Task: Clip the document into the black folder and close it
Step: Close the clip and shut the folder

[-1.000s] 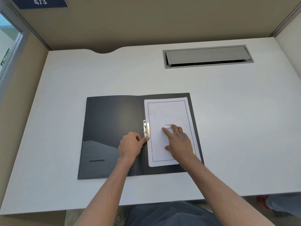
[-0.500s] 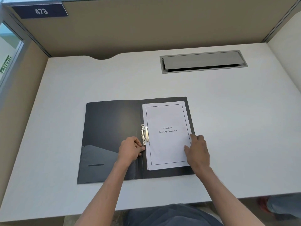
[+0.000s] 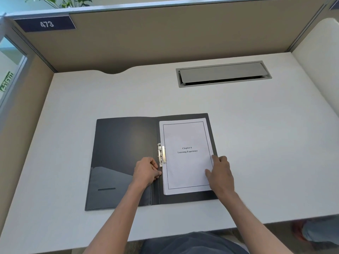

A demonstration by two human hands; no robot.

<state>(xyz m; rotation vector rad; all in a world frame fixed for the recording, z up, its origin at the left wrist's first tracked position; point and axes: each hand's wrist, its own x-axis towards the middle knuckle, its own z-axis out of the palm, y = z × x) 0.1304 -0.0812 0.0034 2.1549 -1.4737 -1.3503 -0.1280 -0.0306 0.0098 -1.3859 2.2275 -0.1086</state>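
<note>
The black folder [image 3: 124, 153] lies open on the white desk. The white document [image 3: 187, 167], titled "Chapter 6 Learning Experience", rests on its right half. A metal clip [image 3: 161, 154] sits by the spine and overlaps the paper's left edge. My left hand [image 3: 145, 172] is curled on the folder just below the clip's lower end, thumb and fingertips at the spine. My right hand [image 3: 221, 174] is at the document's right edge, thumb on the page and fingers along the edge.
A grey cable hatch [image 3: 222, 73] is set into the desk at the back right. Beige partition walls enclose the desk on the back and left. A sign reading 473 [image 3: 45, 24] hangs at the upper left.
My right hand slid from the middle of the page to its right edge. My left hand drew back a little from the clip. The folder and paper stayed in place.
</note>
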